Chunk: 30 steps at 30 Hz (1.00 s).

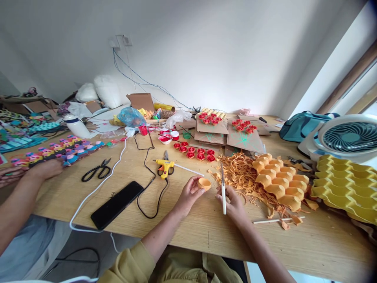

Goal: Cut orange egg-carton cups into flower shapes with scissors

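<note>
A small orange cup [204, 184], cut from egg-carton material, is pinched between the thumb and fingers of my left hand [192, 193]. Beside it, my right hand [231, 202] grips a white-handled knife or cutter [224, 198], its thin blade pointing away from me. Orange carton scraps [238, 175] are heaped just beyond my right hand, next to an orange egg tray [279, 179]. Left of my left hand lies a yellow glue gun [165, 168] with a white stick in its back. Small red paper roses [200, 153] stand in rows beyond my hands.
A black phone [117, 204], black scissors [96, 170] and cables lie to the left. Another person's hand [48, 169] is by colourful figures [70, 155]. At right are a yellow egg tray [344, 188], a fan [350, 135] and a teal bag [303, 125]. Cardboard pieces [246, 140] lie behind.
</note>
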### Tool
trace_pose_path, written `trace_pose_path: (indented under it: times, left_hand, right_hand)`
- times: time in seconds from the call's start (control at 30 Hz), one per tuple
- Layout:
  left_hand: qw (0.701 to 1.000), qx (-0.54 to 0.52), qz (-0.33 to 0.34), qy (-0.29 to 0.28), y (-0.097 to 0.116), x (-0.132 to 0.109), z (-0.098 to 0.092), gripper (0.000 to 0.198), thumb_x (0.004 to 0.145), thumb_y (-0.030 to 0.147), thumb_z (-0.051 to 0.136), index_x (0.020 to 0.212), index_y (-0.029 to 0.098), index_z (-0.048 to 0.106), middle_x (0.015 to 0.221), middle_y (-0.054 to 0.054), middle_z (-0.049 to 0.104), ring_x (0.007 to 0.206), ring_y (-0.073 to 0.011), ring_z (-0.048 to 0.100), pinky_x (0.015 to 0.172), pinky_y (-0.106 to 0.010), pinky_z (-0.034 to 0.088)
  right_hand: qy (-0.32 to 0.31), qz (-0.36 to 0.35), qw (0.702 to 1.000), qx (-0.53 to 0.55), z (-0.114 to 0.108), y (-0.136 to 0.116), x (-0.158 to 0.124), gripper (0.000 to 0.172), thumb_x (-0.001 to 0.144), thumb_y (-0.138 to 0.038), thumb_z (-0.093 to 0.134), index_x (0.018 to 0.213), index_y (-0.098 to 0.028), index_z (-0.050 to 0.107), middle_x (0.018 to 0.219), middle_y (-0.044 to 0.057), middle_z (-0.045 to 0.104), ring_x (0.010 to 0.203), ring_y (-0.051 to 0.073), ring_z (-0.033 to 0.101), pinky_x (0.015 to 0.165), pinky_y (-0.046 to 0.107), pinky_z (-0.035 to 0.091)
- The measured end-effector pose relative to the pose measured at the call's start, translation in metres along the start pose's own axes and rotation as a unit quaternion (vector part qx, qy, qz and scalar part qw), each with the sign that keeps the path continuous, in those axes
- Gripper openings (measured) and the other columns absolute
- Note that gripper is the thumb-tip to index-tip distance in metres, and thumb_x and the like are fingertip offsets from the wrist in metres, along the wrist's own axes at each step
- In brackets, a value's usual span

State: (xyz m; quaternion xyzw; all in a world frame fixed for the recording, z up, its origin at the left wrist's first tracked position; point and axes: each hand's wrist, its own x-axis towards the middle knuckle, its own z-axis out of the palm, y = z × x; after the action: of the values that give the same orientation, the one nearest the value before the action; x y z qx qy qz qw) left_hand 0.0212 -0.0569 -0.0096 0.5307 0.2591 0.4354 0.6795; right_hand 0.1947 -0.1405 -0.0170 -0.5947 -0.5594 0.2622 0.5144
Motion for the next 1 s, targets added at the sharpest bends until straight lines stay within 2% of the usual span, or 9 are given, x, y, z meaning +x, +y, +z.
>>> trace_pose_path:
  times: [0.13, 0.3, 0.47, 0.57, 0.7, 0.9, 1.0]
  left_hand:
    - [0.999, -0.032, -0.025, -0.031, -0.002, -0.002, 0.004, 0.051, 0.068, 0.034, 0.083, 0.11, 0.019, 0.058, 0.112, -0.007, 0.066, 0.111, -0.0218, 0.061, 0.102, -0.038, 0.045]
    - [0.996, -0.014, -0.034, -0.077, -0.003, -0.006, 0.011, 0.052, 0.068, 0.034, 0.085, 0.109, 0.021, 0.056, 0.111, -0.006, 0.065, 0.109, -0.021, 0.062, 0.098, -0.035, 0.048]
    - [0.995, 0.006, -0.027, -0.101, -0.006, -0.004, 0.008, 0.058, 0.069, 0.041, 0.083, 0.116, 0.02, 0.056, 0.118, -0.01, 0.065, 0.112, -0.025, 0.062, 0.092, -0.035, 0.051]
    - [0.992, 0.078, 0.018, -0.097, -0.009, -0.002, 0.003, 0.056, 0.073, 0.044, 0.08, 0.119, 0.019, 0.06, 0.124, -0.013, 0.061, 0.112, -0.0259, 0.061, 0.09, -0.035, 0.052]
    - [0.98, 0.156, 0.07, -0.097, -0.01, -0.002, -0.001, 0.047, 0.076, 0.04, 0.078, 0.115, 0.019, 0.065, 0.119, -0.011, 0.061, 0.106, -0.0239, 0.062, 0.09, -0.034, 0.052]
    - [0.982, 0.15, 0.08, -0.081, -0.005, -0.003, 0.002, 0.042, 0.078, 0.04, 0.075, 0.112, 0.017, 0.066, 0.114, -0.01, 0.061, 0.102, -0.0222, 0.062, 0.085, -0.032, 0.054]
    - [0.989, 0.114, 0.079, -0.051, 0.002, -0.004, 0.003, 0.04, 0.079, 0.041, 0.073, 0.11, 0.016, 0.066, 0.111, -0.01, 0.061, 0.101, -0.0216, 0.062, 0.085, -0.031, 0.054]
  right_hand:
    - [-0.023, 0.01, 0.996, 0.08, 0.001, -0.002, 0.001, 0.04, 0.079, -0.053, 0.07, 0.102, -0.024, 0.055, 0.09, 0.003, 0.064, 0.076, 0.019, 0.058, 0.07, 0.032, 0.049]
    - [-0.011, -0.004, 0.997, 0.08, 0.001, -0.008, 0.003, 0.045, 0.076, -0.055, 0.072, 0.101, -0.022, 0.056, 0.083, 0.001, 0.059, 0.071, 0.017, 0.054, 0.068, 0.031, 0.049]
    - [-0.019, -0.004, 0.996, 0.088, 0.001, -0.011, 0.003, 0.042, 0.076, -0.055, 0.072, 0.098, -0.023, 0.056, 0.083, 0.0, 0.058, 0.072, 0.017, 0.054, 0.069, 0.031, 0.05]
    - [-0.035, -0.001, 0.994, 0.099, 0.003, -0.01, 0.003, 0.044, 0.077, -0.058, 0.07, 0.101, -0.024, 0.055, 0.09, 0.003, 0.061, 0.078, 0.02, 0.058, 0.072, 0.033, 0.052]
    - [-0.051, 0.011, 0.992, 0.112, 0.004, -0.007, 0.002, 0.046, 0.076, -0.06, 0.069, 0.103, -0.025, 0.056, 0.096, 0.004, 0.064, 0.082, 0.021, 0.059, 0.073, 0.034, 0.052]
    - [-0.06, 0.027, 0.987, 0.145, 0.004, -0.008, 0.003, 0.045, 0.073, -0.055, 0.074, 0.101, -0.024, 0.058, 0.092, 0.004, 0.065, 0.083, 0.021, 0.06, 0.076, 0.035, 0.052]
    - [-0.052, 0.026, 0.987, 0.151, 0.003, -0.009, 0.003, 0.043, 0.073, -0.052, 0.075, 0.1, -0.024, 0.058, 0.092, 0.003, 0.064, 0.084, 0.021, 0.06, 0.078, 0.035, 0.051]
